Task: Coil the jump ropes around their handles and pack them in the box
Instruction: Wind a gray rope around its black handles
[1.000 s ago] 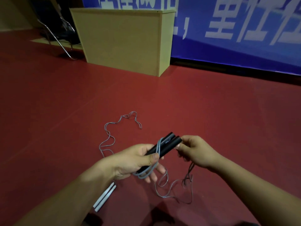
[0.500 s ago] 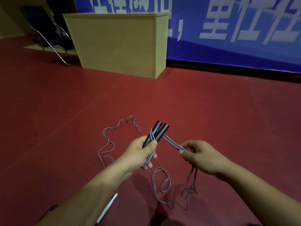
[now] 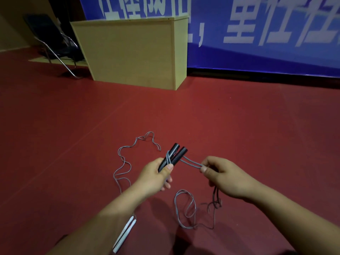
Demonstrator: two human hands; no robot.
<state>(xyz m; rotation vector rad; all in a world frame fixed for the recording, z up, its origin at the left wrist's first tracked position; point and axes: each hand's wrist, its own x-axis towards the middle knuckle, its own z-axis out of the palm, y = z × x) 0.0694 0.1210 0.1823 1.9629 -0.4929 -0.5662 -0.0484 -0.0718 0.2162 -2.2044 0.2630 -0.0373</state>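
Since a moment ago, pulled taut: doubled grey rope (image 3: 191, 162) now pinched in closed right hand (image 3: 223, 174), stretched from black handles (image 3: 173, 156) clenched in left hand (image 3: 156, 176) just beside, one wrap on, slack trailing to floor (image 3: 257, 135) below — coiling barely begun.

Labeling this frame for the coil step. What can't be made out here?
- Lower ends of the black handles: head view, covered by the left hand.
- White handles: partly behind the left forearm.
- Rope inside the right hand: hidden by the fingers.
- Banner text: blurred, cut by the top edge.
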